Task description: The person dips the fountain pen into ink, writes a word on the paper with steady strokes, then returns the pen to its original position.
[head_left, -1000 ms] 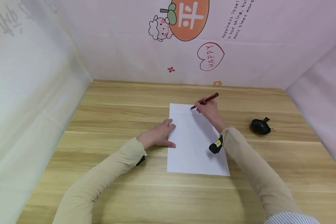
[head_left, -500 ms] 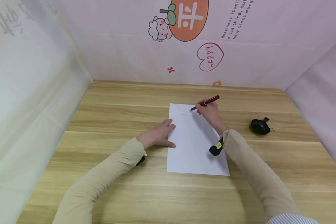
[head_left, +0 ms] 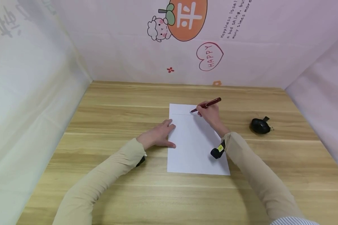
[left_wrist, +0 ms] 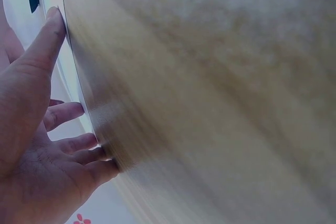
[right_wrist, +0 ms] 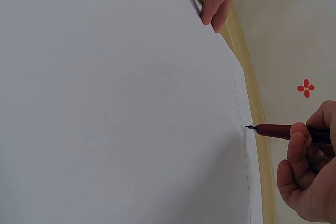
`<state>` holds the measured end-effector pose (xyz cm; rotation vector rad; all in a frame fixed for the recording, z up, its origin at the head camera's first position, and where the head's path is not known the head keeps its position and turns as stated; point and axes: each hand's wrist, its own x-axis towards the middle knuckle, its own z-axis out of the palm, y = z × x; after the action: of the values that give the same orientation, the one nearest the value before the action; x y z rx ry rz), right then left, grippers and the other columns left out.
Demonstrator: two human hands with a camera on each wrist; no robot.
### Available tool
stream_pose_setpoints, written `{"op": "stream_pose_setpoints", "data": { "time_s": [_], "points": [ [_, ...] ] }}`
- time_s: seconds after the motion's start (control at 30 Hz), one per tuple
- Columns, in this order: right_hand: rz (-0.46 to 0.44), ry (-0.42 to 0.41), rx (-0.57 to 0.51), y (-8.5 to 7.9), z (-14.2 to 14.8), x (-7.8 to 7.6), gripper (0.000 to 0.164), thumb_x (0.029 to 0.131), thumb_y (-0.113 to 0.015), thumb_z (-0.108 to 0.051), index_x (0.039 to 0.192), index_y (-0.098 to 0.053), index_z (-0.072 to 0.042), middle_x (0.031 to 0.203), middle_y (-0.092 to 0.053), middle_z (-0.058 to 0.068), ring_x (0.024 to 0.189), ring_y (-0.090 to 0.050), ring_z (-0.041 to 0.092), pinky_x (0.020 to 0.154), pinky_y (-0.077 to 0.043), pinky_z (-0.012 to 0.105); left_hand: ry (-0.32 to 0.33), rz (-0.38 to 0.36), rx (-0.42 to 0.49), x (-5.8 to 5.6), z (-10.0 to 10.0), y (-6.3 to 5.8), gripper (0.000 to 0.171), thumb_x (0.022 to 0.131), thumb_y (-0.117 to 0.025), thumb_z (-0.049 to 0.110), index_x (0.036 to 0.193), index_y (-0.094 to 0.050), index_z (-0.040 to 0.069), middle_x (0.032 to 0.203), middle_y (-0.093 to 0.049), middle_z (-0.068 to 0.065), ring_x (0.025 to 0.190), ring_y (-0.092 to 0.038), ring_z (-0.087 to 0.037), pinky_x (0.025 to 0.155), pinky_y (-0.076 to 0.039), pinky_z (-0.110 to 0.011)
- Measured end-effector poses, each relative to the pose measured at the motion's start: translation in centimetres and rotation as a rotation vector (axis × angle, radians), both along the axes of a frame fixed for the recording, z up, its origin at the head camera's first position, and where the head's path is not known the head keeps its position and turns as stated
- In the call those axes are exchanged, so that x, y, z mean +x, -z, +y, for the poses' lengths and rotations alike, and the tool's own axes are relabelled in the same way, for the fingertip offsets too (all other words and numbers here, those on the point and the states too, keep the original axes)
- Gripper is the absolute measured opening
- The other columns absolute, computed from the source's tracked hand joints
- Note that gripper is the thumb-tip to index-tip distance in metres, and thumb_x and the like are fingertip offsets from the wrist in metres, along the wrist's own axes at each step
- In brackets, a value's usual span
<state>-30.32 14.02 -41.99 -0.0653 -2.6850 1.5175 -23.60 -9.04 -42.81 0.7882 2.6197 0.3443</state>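
Note:
A white sheet of paper lies on the wooden table, with a thin line across its upper part. My right hand pinches a dark red fountain pen above the top of the sheet. In the right wrist view, the pen's metal nib is close to the line; whether it touches the paper I cannot tell. My left hand rests at the sheet's left edge with fingers spread, thumb and fingertips on the paper. The left wrist view shows those fingers extended along the edge.
A black rounded object with a small tab lies on the table to the right of the paper. White printed cloth hangs behind the table and along both sides. Each wrist carries a small black camera.
The pen and right hand have shifted slightly toward me, bringing the tip down to near the line. My left hand stays on the paper. The head view has moved a little.

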Motion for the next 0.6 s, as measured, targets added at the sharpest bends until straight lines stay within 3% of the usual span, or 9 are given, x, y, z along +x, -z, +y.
{"op": "stream_pose_setpoints", "data": {
  "time_s": [0.6],
  "points": [
    [-0.003, 0.005, -0.075, 0.2, 0.2, 1.3, 0.018, 0.083, -0.055, -0.012, 0.092, -0.065, 0.001, 0.054, -0.056, -0.010, 0.050, -0.054, 0.002, 0.048, -0.041, 0.016, -0.004, 0.006, -0.008, -0.1, 0.0, 0.0, 0.089, 0.078, -0.068, 0.053, 0.145, -0.030, 0.009, 0.156, -0.014, -0.018, 0.142, -0.026, -0.032, 0.115, -0.029, -0.041]
  ]
}}
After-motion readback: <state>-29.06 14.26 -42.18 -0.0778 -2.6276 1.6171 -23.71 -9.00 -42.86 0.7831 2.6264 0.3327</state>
